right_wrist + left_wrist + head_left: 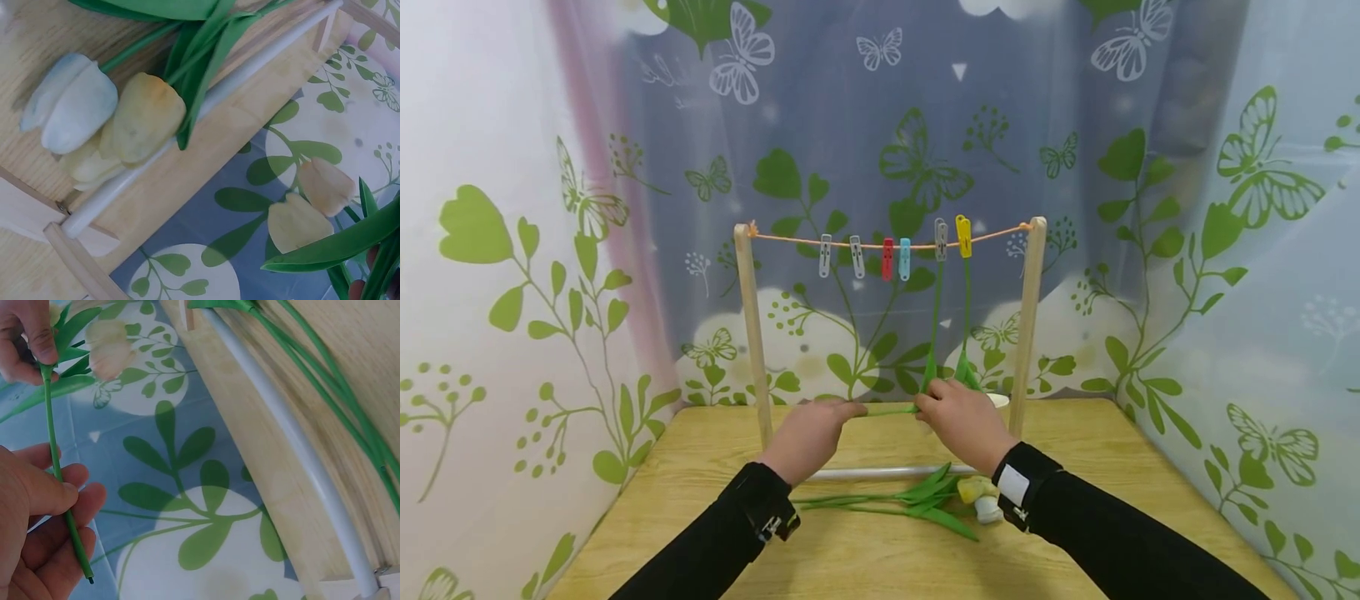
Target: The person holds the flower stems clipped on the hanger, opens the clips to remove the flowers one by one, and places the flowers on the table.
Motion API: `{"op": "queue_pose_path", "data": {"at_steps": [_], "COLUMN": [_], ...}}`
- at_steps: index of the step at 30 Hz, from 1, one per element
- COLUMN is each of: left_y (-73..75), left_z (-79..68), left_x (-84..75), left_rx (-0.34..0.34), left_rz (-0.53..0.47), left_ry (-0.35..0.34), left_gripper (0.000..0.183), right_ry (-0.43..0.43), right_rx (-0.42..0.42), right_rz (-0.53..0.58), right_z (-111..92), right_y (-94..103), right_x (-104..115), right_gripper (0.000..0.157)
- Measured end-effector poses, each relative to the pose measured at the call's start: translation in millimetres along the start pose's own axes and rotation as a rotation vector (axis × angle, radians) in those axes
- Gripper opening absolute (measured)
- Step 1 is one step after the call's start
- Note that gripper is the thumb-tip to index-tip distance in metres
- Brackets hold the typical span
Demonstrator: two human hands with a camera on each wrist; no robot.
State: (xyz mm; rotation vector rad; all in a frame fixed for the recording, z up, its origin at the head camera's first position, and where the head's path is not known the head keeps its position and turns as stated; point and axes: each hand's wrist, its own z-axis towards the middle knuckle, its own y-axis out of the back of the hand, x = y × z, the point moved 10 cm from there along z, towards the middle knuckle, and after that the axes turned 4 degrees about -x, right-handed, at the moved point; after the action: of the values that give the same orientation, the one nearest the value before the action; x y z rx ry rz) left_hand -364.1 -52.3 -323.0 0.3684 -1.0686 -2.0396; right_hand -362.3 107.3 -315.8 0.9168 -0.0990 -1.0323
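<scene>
An artificial tulip is held between both hands, its green stem (56, 434) stretched from one to the other. My left hand (808, 437) pinches the stem near its cut end, thumb over fingers, as the left wrist view shows. My right hand (966, 421) grips the same tulip at the base of its leaves (350, 240); its flower head I cannot make out. Behind the right hand, two tulips hang head down by their stems (937, 308) from a grey clothespin (941, 240) and a yellow clothespin (963, 237). Their pale heads (326, 186) show in the right wrist view.
A wooden frame (1028, 325) holds up an orange string (790, 239) with more clothespins, including a red one (887, 260) and a blue one (905, 260). Below runs a white crossbar (880, 473). Several tulips (147, 115) lie before it on the wooden table (700, 533).
</scene>
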Motion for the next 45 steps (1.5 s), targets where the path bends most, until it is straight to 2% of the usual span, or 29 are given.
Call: {"op": "queue_pose_path", "data": {"at_steps": [7,12,22,28,35,45], "left_y": [-11.3,-18.8,-24.1,-29.5,-39.4,-55.2], "left_z": [-7.0,-12.0,-23.9,-27.6,-30.5,-39.6], "left_x": [-0.6,-0.3,-0.7,0.4,1.7,3.4], "left_rx": [0.017,0.043,0.055,0.067,0.126,0.19], "left_rz": [-0.001,-0.005,-0.044,-0.037,-0.048,-0.082], "left_ry": [-0.016,-0.001,0.027,0.034,0.055,0.064], "left_gripper": [0.039,0.038,0.038,0.037,0.036,0.037], "right_ry": [0.012,0.015,0.032,0.031,0.052,0.047], "right_rx": [0.013,0.032,0.05,0.03,0.05,0.081], "right_rz": [-0.014,-0.041,-0.024,-0.014,-0.049,-0.021], "right_z": [-7.2,-11.1,-15.4,-17.5,-22.7,-30.9], "right_y": [-9.4,-15.9,-21.9,-25.7,-31.7,-45.3], "right_x": [5.1,7.8,19.4,21.2,26.1,33.1], "right_gripper": [0.016,0.015,0.014,0.014,0.013,0.014]}}
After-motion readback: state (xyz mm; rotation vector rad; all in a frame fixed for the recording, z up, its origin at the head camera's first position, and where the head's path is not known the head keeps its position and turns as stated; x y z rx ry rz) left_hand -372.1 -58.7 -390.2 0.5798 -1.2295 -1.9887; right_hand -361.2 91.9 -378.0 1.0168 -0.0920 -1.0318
